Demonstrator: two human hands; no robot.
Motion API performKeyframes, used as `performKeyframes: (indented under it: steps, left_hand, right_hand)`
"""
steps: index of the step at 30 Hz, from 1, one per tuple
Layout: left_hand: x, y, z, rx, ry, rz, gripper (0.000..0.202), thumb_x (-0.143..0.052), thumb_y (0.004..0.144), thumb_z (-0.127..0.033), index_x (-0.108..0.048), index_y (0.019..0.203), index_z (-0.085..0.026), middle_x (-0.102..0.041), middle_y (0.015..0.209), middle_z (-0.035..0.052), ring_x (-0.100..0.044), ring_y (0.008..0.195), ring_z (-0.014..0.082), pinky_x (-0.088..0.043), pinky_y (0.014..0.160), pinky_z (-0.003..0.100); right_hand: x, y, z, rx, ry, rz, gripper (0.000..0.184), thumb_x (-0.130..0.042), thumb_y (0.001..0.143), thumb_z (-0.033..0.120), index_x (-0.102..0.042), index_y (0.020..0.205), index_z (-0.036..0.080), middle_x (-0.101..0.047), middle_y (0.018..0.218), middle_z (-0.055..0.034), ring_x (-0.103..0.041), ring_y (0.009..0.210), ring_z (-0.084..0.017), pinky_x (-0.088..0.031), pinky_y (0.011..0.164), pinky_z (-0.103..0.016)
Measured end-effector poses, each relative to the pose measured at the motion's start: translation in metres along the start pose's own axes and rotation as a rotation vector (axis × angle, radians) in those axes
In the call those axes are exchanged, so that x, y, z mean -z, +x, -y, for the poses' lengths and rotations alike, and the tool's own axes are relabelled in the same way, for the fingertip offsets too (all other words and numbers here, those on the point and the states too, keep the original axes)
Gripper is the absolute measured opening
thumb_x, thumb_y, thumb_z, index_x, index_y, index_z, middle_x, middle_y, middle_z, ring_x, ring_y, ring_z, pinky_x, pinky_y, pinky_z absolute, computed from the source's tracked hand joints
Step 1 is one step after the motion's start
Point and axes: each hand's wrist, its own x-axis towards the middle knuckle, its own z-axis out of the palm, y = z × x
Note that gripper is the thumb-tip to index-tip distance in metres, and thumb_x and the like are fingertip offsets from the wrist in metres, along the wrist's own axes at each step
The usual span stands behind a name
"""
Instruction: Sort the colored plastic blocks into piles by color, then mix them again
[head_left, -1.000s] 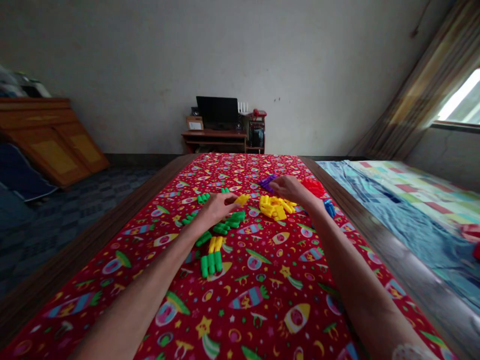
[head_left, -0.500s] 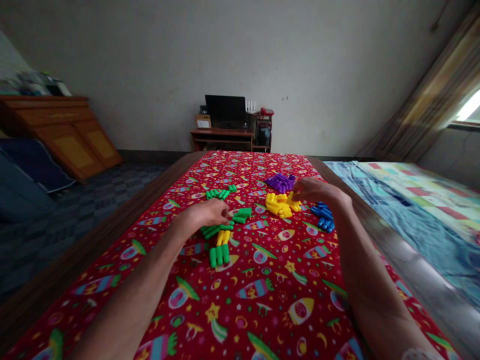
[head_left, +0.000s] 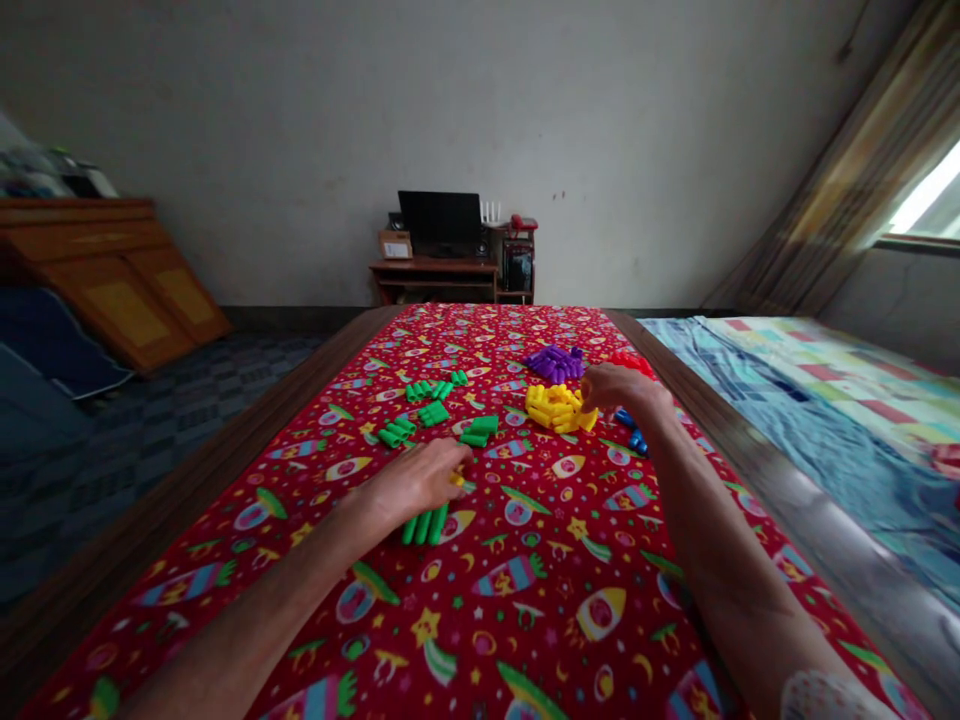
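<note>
Coloured plastic building pieces lie on a table under a red patterned cloth [head_left: 525, 590]. My left hand [head_left: 416, 480] rests with curled fingers on a joined green-and-yellow piece [head_left: 426, 523] near the middle. My right hand [head_left: 619, 388] reaches further back, fingers closed at the edge of the yellow pile [head_left: 555, 408]. Behind that pile lie purple pieces [head_left: 556, 362] and red pieces [head_left: 628, 360]. Blue pieces [head_left: 632, 430] show under my right wrist. Loose green pieces [head_left: 431, 410] are scattered to the left of the yellow pile.
The table's wooden edges [head_left: 247, 430] run along both sides. A bed with a striped sheet [head_left: 825, 400] lies to the right. A desk with a monitor [head_left: 442, 250] stands at the far wall, a wooden cabinet [head_left: 112, 280] at the left.
My left hand has drawn back toward me from the green pieces onto the green-and-yellow piece. My right hand stays at the yellow pile. The head view shifted slightly.
</note>
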Motion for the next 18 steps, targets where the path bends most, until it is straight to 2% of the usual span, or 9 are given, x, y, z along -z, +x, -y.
performKeyframes:
  steps: [4, 6, 8, 11, 13, 14, 16, 18]
  left_hand:
    - [0.008, 0.014, 0.001, 0.034, -0.233, -0.136, 0.030, -0.068, 0.070, -0.031, -0.069, 0.099, -0.022, -0.072, 0.101, 0.0064, -0.068, 0.092, 0.0235, -0.053, 0.083, 0.033]
    - [0.013, 0.024, -0.001, 0.061, -0.466, -0.219, 0.039, -0.068, 0.072, -0.041, -0.066, 0.105, -0.020, -0.071, 0.098, 0.0068, -0.069, 0.086, 0.0225, -0.055, 0.078, 0.034]
    - [0.015, 0.034, -0.006, 0.097, -0.732, -0.269, 0.050, -0.069, 0.072, -0.050, -0.063, 0.110, -0.018, -0.071, 0.096, 0.0072, -0.069, 0.084, 0.0216, -0.056, 0.075, 0.034]
    - [0.011, 0.048, -0.017, 0.151, -1.049, -0.332, 0.060, -0.071, 0.069, -0.059, -0.061, 0.109, -0.016, -0.071, 0.098, 0.0078, -0.068, 0.088, 0.0210, -0.055, 0.079, 0.034]
    - [0.005, 0.055, -0.023, 0.145, -1.160, -0.350, 0.063, -0.072, 0.066, -0.063, -0.061, 0.106, -0.015, -0.070, 0.098, 0.0080, -0.068, 0.091, 0.0215, -0.055, 0.083, 0.035]
    - [0.002, 0.057, -0.025, 0.131, -1.178, -0.352, 0.064, -0.071, 0.067, -0.064, -0.061, 0.107, -0.015, -0.070, 0.099, 0.0082, -0.068, 0.092, 0.0220, -0.054, 0.084, 0.036]
    - [-0.002, 0.058, -0.025, 0.108, -1.103, -0.375, 0.061, -0.065, 0.074, -0.063, -0.059, 0.111, -0.015, -0.069, 0.101, 0.0091, -0.067, 0.093, 0.0225, -0.055, 0.085, 0.039]
    - [-0.005, 0.054, -0.023, 0.076, -0.869, -0.428, 0.053, -0.057, 0.083, -0.057, -0.057, 0.117, -0.016, -0.068, 0.105, 0.0101, -0.066, 0.097, 0.0231, -0.054, 0.087, 0.041]
  right_hand:
    - [0.011, -0.014, 0.006, 0.012, -0.078, -0.115, 0.012, -0.066, 0.080, 0.018, -0.072, 0.090, 0.017, -0.071, 0.081, -0.0087, -0.065, 0.068, -0.018, -0.043, 0.056, -0.024]
    - [0.015, -0.020, 0.015, 0.111, -0.050, -0.187, 0.015, -0.062, 0.085, 0.022, -0.072, 0.094, 0.016, -0.070, 0.088, -0.0106, -0.063, 0.073, -0.017, -0.042, 0.058, -0.024]
    - [0.013, -0.024, 0.030, 0.319, 0.062, -0.240, 0.020, -0.059, 0.089, 0.026, -0.070, 0.103, 0.016, -0.070, 0.091, -0.0095, -0.061, 0.075, -0.014, -0.041, 0.061, -0.023]
    - [0.002, -0.027, 0.059, 0.700, 0.214, -0.256, 0.029, -0.059, 0.090, 0.025, -0.064, 0.117, 0.019, -0.071, 0.094, -0.0054, -0.059, 0.073, -0.011, -0.039, 0.063, -0.021]
    - [-0.007, -0.026, 0.074, 0.815, 0.227, -0.305, 0.029, -0.057, 0.090, 0.020, -0.063, 0.119, 0.019, -0.071, 0.092, -0.0050, -0.058, 0.071, -0.010, -0.036, 0.063, -0.021]
    - [-0.010, -0.024, 0.077, 0.814, 0.212, -0.340, 0.028, -0.055, 0.091, 0.018, -0.064, 0.118, 0.018, -0.071, 0.090, -0.0055, -0.058, 0.071, -0.010, -0.035, 0.063, -0.021]
    - [-0.013, -0.018, 0.073, 0.720, 0.158, -0.404, 0.026, -0.052, 0.091, 0.015, -0.066, 0.113, 0.017, -0.071, 0.087, -0.0067, -0.058, 0.072, -0.011, -0.034, 0.063, -0.022]
    - [-0.012, -0.010, 0.059, 0.581, 0.087, -0.433, 0.025, -0.052, 0.091, 0.015, -0.068, 0.109, 0.017, -0.070, 0.087, -0.0077, -0.059, 0.074, -0.012, -0.034, 0.062, -0.023]
